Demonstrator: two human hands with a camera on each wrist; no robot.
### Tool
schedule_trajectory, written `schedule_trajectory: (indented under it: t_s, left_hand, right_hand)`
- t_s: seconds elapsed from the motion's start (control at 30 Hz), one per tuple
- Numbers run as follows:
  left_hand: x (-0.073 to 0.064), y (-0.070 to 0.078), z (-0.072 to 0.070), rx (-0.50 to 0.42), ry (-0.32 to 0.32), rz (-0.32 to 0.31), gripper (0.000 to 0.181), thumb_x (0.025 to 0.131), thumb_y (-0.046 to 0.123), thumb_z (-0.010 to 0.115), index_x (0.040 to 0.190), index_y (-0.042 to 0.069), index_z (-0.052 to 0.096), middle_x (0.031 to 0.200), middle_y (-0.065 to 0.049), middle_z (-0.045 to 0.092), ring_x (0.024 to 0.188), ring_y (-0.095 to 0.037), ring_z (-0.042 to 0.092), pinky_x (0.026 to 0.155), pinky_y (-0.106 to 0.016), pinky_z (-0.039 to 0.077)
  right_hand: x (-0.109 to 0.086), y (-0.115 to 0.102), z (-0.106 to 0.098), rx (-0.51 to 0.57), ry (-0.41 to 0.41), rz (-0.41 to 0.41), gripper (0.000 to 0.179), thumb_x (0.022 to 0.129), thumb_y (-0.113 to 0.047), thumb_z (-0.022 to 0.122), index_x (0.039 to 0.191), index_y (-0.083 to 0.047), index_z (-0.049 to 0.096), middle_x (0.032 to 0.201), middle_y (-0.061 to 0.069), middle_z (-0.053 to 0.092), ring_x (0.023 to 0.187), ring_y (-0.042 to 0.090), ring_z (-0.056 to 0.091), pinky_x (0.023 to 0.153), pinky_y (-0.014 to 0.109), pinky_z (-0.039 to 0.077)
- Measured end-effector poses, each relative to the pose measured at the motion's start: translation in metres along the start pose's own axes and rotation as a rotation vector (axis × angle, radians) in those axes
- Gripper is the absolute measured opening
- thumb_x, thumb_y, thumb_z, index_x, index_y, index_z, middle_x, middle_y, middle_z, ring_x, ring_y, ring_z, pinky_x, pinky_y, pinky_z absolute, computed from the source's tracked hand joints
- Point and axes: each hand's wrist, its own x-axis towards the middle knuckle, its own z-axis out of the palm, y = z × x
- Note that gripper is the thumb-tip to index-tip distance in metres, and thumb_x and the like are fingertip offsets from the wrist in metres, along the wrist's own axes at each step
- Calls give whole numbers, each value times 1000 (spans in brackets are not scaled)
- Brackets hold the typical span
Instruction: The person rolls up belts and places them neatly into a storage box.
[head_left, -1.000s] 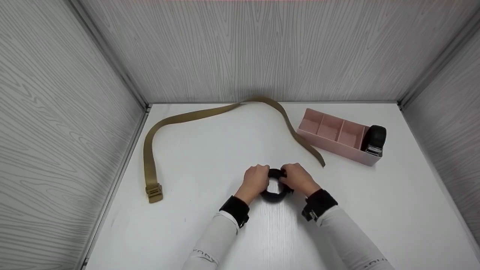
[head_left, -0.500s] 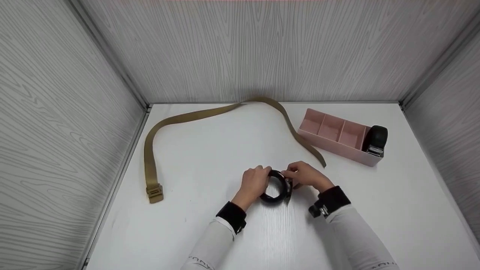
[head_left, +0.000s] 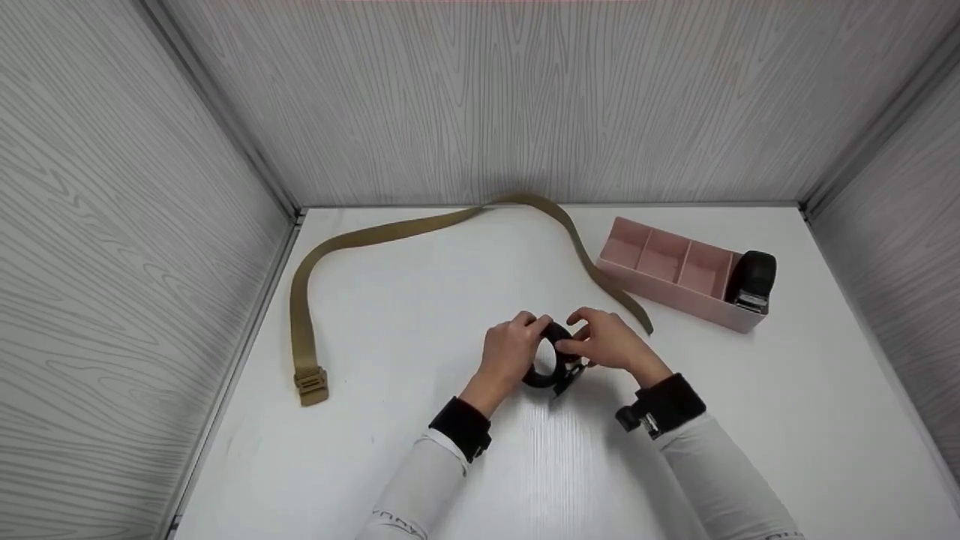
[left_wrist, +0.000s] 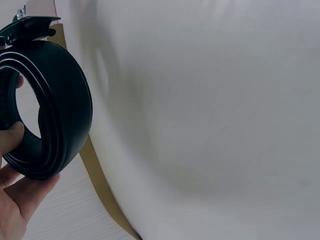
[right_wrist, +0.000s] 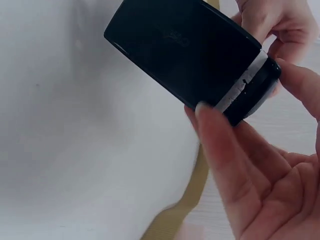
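Note:
A coiled black belt point(head_left: 538, 380) is held up between both hands, tilted in the head view. My left hand point(head_left: 510, 352) grips the coil from its left side; the left wrist view shows the thumb inside the ring and fingers outside the black strap point(left_wrist: 72, 100). On the other side, my right hand point(head_left: 611, 341) has its thumb and fingers at the belt's buckle end. The right wrist view shows the glossy dark buckle plate point(right_wrist: 175, 50) with a silver band, fingertips point(right_wrist: 207, 112) at its edge. One right finger stands raised off the belt.
A tan webbing strap point(head_left: 390, 231) curves across the back of the white table point(head_left: 420, 315), its buckle point(head_left: 310, 386) at left. At right stands a pink divided box point(head_left: 675, 295); a second black coiled belt point(head_left: 754, 277) sits in its rightmost compartment. Panels enclose the table.
The belt coil has been lifted and tilted, with its buckle swinging into sight. My right hand drew right and loosened from the top of the ring to the buckle side.

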Motion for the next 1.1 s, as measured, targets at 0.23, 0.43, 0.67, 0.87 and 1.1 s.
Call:
schedule_trajectory:
  t_s: [0.23, 0.43, 0.67, 0.87, 1.1]
  left_hand:
    - [8, 0, -7, -32, 29, 29, 13, 84, 19, 63, 96, 17, 67, 85, 1, 62, 60, -15, 61, 47, -28, 47]
    - [13, 1, -8, -71, 50, 51, 12, 84, 18, 63, 95, 18, 67, 88, 2, 63, 67, -13, 63, 52, -27, 49]
    - [15, 0, -11, -118, 27, 11, 17, 80, 20, 68, 96, 15, 68, 91, 2, 64, 73, -14, 64, 56, -29, 50]
    - [15, 0, -12, -182, -24, -48, 23, 77, 14, 70, 99, 14, 67, 95, 2, 64, 82, -13, 63, 65, -28, 50]
    - [15, 1, -11, -278, -38, -114, 26, 74, 12, 72, 99, 12, 65, 95, 3, 62, 87, -12, 61, 72, -27, 48]
  right_hand:
    - [-2, -13, 1, -161, 82, -61, 35, 75, -32, 71, 94, -4, 63, 73, 3, 65, 60, 11, 61, 53, 30, 47]
    - [-2, -16, 4, -152, 99, -67, 53, 76, -28, 71, 117, 0, 54, 79, 5, 65, 59, 11, 60, 51, 28, 48]
    - [-5, -16, 9, -151, 165, -83, 65, 74, -28, 73, 127, -1, 46, 80, 3, 66, 63, 11, 60, 58, 31, 48]
    - [-9, -16, 13, -166, 231, -127, 59, 74, -28, 74, 125, -11, 50, 74, 0, 65, 64, 15, 60, 60, 34, 47]
    - [-12, -15, 16, -171, 295, -160, 47, 72, -24, 74, 116, -15, 62, 72, -2, 65, 59, 8, 58, 49, 28, 43]
